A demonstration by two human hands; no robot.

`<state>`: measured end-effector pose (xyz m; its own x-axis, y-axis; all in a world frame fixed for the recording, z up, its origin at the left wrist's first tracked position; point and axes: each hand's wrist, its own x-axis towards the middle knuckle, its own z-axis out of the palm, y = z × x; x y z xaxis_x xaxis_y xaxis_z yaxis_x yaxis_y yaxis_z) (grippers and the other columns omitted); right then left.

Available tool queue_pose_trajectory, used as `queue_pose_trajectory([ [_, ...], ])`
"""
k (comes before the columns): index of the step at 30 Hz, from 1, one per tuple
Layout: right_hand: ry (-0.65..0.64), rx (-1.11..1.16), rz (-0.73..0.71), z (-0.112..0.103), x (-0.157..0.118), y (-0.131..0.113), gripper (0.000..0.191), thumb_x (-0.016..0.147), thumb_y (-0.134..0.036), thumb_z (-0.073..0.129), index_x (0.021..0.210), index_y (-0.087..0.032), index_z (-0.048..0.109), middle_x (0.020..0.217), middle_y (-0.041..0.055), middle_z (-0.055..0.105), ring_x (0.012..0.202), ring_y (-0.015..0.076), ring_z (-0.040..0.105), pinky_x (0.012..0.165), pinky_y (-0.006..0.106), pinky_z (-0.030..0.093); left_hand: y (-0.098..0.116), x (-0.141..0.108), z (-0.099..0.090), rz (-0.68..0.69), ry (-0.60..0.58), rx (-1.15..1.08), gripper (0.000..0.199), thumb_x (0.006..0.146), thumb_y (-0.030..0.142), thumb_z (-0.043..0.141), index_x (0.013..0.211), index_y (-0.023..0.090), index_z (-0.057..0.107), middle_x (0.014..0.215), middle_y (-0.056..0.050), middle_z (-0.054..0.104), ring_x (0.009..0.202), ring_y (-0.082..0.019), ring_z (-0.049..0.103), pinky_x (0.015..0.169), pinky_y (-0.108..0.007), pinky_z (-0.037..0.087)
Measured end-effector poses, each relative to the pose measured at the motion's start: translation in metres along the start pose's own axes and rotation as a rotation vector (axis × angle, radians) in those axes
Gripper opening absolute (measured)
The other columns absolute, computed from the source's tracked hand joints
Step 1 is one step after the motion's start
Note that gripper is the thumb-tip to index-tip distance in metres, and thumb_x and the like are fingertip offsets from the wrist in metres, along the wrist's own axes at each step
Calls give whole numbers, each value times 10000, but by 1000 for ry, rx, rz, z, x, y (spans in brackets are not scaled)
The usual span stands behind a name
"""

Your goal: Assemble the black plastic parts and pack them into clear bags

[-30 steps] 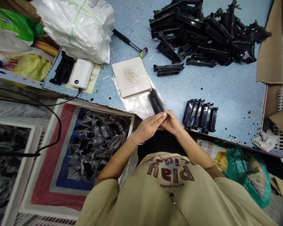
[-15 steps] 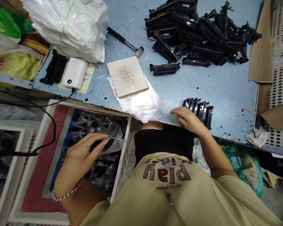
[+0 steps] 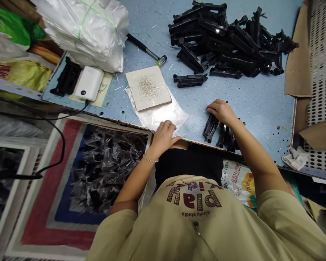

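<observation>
Blue bench (image 3: 260, 116): black piece (image 3: 210, 128), three o'clock, far end pinched in right hand (image 3: 220, 110); plastic bags (image 3: 174, 115), dial centre, under left hand (image 3: 164, 136), grip unclear; black pile (image 3: 225, 47), one o'clock.

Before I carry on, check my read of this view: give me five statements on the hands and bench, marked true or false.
1. The left hand is at the near edge of the thin plastic bags. True.
2. The right hand is on the big heap. False: the right hand is at the small group of black plastic parts near the front of the table.
3. A cable runs to the white power bank. True.
4. The square board lies under the bags. False: the square board lies on top of them.
5. The left wrist wears a beaded bracelet. True.
</observation>
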<state>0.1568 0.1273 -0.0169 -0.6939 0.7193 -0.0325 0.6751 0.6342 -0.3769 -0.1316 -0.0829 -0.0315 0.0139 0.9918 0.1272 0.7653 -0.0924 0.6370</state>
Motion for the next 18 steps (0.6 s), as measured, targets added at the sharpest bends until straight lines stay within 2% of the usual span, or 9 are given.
queue_pose_trajectory([
  [2,-118,44,-80,-13,-4,7,405,955,-247,524,1299,-223,738,1361,146,666,1243,311,618,1072,523,517,-6,18,14,6,-36,-16,99,932,234,687,864,169,658,994,-118,658,994,-272,620,913,-419,536],
  [4,-279,56,-181,-27,-14,14,516,898,-211,559,1398,-272,674,1524,98,570,1398,315,529,1138,539,477,-17,28,17,-62,-24,-140,160,968,190,599,818,178,653,925,-87,644,937,-240,622,899,-390,532],
  [7,-408,-11,-215,-39,-24,20,612,854,-238,627,1463,-292,617,1546,101,549,1433,373,483,1128,601,465,-29,31,10,-181,30,-411,181,954,224,594,801,188,684,885,-46,655,871,-193,633,862,-332,531],
  [11,-276,-107,-80,-31,-15,20,674,896,-404,669,1521,-184,547,1428,209,592,1274,407,566,1054,590,500,-27,30,7,-302,107,-676,123,873,286,687,799,188,694,807,-17,671,767,-158,626,753,-288,528],
  [14,-161,-124,53,-25,-4,16,716,842,-473,734,1444,-109,598,1332,244,619,1224,422,576,1026,567,504,-21,26,11,-359,223,-751,106,813,257,734,851,192,659,779,9,671,717,-133,625,698,-256,520],
  [16,-123,-12,165,-24,-4,7,628,812,-498,757,1295,-103,689,1172,214,683,1112,396,627,952,527,530,-17,23,14,-338,271,-718,97,809,224,722,863,197,647,818,10,692,760,-132,653,742,-258,532],
  [18,-118,318,274,-22,-12,-11,535,819,-547,739,1156,-131,738,1022,152,715,945,315,671,837,444,555,-10,21,17,-304,264,-675,38,832,204,683,860,195,659,855,-1,714,810,-139,675,794,-272,542],
])
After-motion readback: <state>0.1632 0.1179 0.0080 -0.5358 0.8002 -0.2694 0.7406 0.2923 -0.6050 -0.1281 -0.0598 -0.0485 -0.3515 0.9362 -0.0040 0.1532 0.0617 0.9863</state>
